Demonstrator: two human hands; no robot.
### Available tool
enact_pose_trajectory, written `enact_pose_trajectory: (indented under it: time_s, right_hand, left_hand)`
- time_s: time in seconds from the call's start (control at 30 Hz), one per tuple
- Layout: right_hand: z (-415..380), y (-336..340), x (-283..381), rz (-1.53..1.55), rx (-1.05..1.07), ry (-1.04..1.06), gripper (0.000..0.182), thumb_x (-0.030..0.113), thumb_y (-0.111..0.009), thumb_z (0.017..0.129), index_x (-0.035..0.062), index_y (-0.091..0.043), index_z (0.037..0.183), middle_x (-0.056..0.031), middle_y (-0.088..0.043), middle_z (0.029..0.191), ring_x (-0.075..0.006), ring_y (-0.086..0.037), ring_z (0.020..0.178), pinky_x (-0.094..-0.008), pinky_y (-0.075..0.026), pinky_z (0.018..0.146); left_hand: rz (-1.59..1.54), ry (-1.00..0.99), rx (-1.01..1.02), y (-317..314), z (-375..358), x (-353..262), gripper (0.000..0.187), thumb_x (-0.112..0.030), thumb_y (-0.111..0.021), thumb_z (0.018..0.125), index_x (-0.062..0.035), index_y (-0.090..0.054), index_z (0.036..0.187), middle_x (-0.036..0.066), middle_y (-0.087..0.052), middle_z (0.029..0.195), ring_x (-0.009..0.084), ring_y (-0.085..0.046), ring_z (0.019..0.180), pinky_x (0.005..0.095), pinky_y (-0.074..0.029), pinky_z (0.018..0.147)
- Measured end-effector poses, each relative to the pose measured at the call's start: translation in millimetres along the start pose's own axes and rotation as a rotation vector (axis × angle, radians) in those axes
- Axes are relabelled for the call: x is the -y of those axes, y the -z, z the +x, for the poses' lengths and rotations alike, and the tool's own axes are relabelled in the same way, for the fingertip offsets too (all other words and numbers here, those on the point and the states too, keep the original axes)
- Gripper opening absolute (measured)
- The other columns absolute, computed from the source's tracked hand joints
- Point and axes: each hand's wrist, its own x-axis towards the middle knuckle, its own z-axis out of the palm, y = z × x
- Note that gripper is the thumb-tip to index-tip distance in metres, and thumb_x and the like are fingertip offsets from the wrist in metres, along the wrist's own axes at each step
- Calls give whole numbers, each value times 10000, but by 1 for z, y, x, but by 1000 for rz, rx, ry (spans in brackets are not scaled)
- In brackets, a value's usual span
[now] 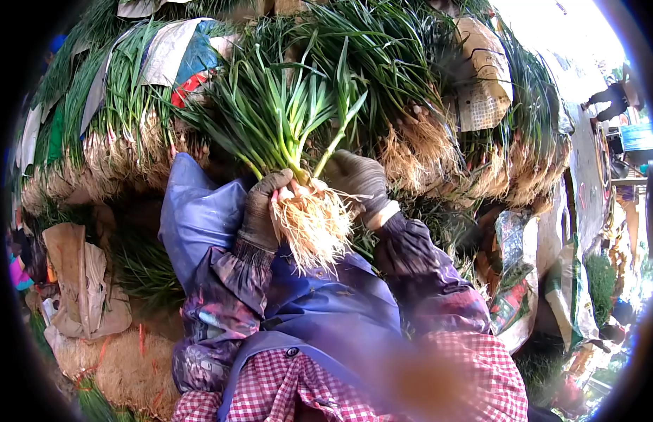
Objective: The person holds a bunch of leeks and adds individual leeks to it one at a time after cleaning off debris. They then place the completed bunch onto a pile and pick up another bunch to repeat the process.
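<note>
A bunch of green garlic stands upright before my chest, leaves fanned upward, its pale roots hanging down. My left hand, in a dirty brown glove, is wrapped around the bunch just above the roots, thumb across the stems. On the other side, my right hand, also gloved, is closed with its fingers curled at the stalk that leans right. The fingertips of that hand are partly hidden behind the stalk. Below the bunch, a blue apron covers my lap.
Ahead lie stacked bundles of green garlic with roots facing me. Newspaper and a woven bag piece cover some leaves. At left is a brown sack with a cloth on it. Plastic bags lie at right. A person is at far right.
</note>
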Motion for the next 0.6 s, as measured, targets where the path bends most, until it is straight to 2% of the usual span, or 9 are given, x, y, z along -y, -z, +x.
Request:
enact_pose_trajectory:
  time_s: [0.07, 0.1, 0.17, 0.27, 0.37, 0.4, 0.47, 0.5, 0.6]
  right_hand:
    - [-4, 18, 22, 6, 103, 89, 137, 209, -650, 780, 154, -674, 904, -89, -616, 639, -264, -629, 596, -369, -498, 573]
    - [12, -7, -6, 369, 213, 65, 146, 219, -653, 762, 160, -682, 892, -88, -646, 702, -278, -637, 643, -372, -510, 597]
    - [-3, -3, -27, -374, 611, 438, 185, 237, -655, 752, 166, -695, 919, -85, -680, 810, -290, -656, 736, -374, -529, 656]
    - [-13, 42, -42, -469, 1000, 59, 246, 242, -671, 739, 181, -683, 978, -60, -693, 876, -281, -669, 827, -392, -535, 727]
    - [20, 35, -85, -312, -176, -69, 223, 384, -663, 823, 195, -655, 940, -36, -620, 703, -185, -606, 625, -343, -519, 606]
    - [41, 44, -79, -494, -273, -303, 314, 303, -697, 789, 151, -628, 1055, -81, -669, 813, -252, -639, 704, -350, -509, 642]
    - [70, 44, -100, -511, -111, -407, 275, 370, -624, 830, 152, -651, 996, -93, -665, 852, -274, -639, 772, -384, -495, 692]
    - [78, 42, -103, -505, 19, -459, 271, 386, -603, 839, 151, -661, 963, -103, -661, 871, -282, -637, 800, -397, -490, 708]
    - [46, 15, -109, -489, -106, -77, 164, 277, -590, 856, 142, -670, 905, -93, -655, 816, -270, -637, 754, -383, -504, 647]
  left_hand:
    - [-62, 52, 89, -17, -10, -6, 272, -207, -564, 848, 35, -588, 970, 168, -634, 879, 309, -614, 872, 418, -494, 847]
    - [-30, 27, 69, -15, 1, -15, 261, -205, -558, 850, 38, -591, 942, 164, -627, 842, 304, -619, 832, 424, -504, 818]
    - [-17, -36, 106, -12, -3, -9, 257, -201, -564, 851, 39, -594, 935, 160, -625, 836, 301, -620, 821, 429, -509, 801]
    - [-71, -72, 15, -12, 4, 19, 272, -207, -570, 850, 41, -576, 962, 125, -603, 803, 255, -588, 777, 388, -488, 790]
    - [-91, 44, 44, -24, -3, 3, 377, -219, -576, 852, 62, -514, 1096, 103, -576, 821, 172, -571, 726, 293, -486, 738]
    - [-101, 67, 38, -17, -2, 1, 406, -221, -577, 852, 67, -496, 1128, 102, -572, 825, 160, -570, 725, 279, -486, 731]
    - [-127, 72, 97, -8, -1, -1, 469, -218, -573, 859, 57, -455, 1219, 169, -597, 933, 191, -581, 765, 311, -493, 758]
    - [-25, -38, 24, -1, 1, -1, 210, -217, -575, 857, -10, -589, 892, 173, -628, 945, 311, -595, 921, 439, -477, 848]
    - [-84, -88, 193, -19, -9, -1, 297, -259, -557, 873, 18, -583, 979, 189, -605, 1012, 280, -529, 962, 358, -443, 842]
